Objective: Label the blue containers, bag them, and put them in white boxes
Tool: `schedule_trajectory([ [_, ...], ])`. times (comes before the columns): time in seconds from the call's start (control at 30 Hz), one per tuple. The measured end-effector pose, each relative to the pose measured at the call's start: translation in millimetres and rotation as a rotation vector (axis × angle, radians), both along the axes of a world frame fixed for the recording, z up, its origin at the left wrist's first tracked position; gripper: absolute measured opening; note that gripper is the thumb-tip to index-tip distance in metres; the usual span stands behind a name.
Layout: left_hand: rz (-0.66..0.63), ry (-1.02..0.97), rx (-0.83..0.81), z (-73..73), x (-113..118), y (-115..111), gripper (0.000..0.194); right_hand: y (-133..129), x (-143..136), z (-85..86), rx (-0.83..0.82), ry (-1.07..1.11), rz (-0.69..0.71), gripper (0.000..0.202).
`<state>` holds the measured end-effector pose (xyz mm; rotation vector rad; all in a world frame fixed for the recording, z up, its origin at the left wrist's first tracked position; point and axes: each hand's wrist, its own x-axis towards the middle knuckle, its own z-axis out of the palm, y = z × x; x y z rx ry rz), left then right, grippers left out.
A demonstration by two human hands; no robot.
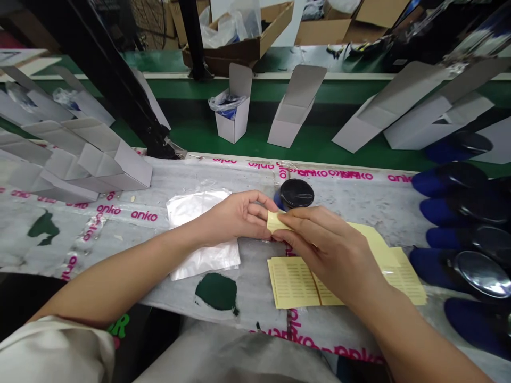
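Note:
My left hand (249, 215) and my right hand (319, 234) meet over the middle of the table, both with fingers closed on a small piece of yellow paper (275, 221). Just behind them stands a blue container with a black lid (296, 193). Yellow label sheets (293, 282) lie beneath and beside my right hand. Under my left wrist is a stack of clear plastic bags (205, 260).
Several blue containers with dark lids (451, 210) line the right side. Open white boxes (136, 167) crowd the left. More white boxes (235, 125) stand on the green belt (255, 141) behind. A black post (131, 96) rises at back left.

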<state>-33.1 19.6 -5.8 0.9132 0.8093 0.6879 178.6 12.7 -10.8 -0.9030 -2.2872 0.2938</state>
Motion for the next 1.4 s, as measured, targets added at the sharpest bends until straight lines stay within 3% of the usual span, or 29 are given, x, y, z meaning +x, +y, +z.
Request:
schedule_trajectory([
  [0.13,0.060,0.064,0.007,0.8,2.2,-1.7,0.032,-1.2,2.5,2.1,-0.009,0.024,0.015,0.015],
  [0.4,0.120,0.086,-0.021,1.0,6.5,-4.1,0.029,-7.4,0.2,2.0,0.172,-0.077,-0.026,0.021],
  [0.7,0.147,0.085,0.006,4.3,9.2,-5.3,0.028,-7.2,-2.4,0.7,0.047,0.040,-0.054,0.020],
  [0.87,0.150,0.072,0.001,4.1,8.4,-5.4,0.025,-10.3,-3.4,2.0,0.165,0.022,-0.012,0.027],
  [1.0,0.153,0.076,-0.003,3.0,7.2,-4.7,0.021,-10.5,-3.8,0.6,0.210,-0.056,-0.017,0.021],
  [1.23,0.120,0.063,-0.001,1.5,5.8,-3.4,0.027,-5.8,-5.5,-3.8,0.064,0.062,-0.060,0.011],
  [1.4,0.131,0.068,0.005,2.6,6.1,-4.4,0.022,-6.3,-6.3,-2.9,0.067,0.088,-0.027,0.015],
])
